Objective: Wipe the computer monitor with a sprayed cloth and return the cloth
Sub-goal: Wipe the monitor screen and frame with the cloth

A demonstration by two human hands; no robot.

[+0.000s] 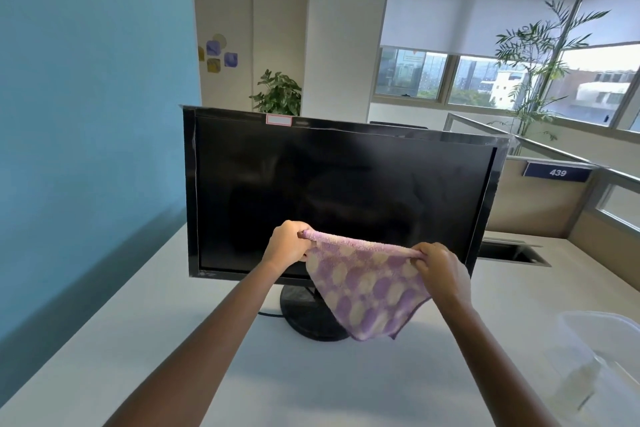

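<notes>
A black computer monitor [332, 184] stands on a round base on the white desk [145, 322], its dark screen facing me. I hold a purple and cream dotted cloth [367, 284] stretched out in front of the screen's lower edge. My left hand [289, 241] grips the cloth's left top corner. My right hand [441, 269] grips the right top corner. The cloth hangs down in a point over the monitor base and does not visibly touch the screen.
A clear plastic container [602, 357] sits at the desk's right front, with what looks like a clear bottle inside. A cable slot [512, 253] opens in the desk right of the monitor. A blue wall [86, 114] stands close on the left; cubicle partitions on the right.
</notes>
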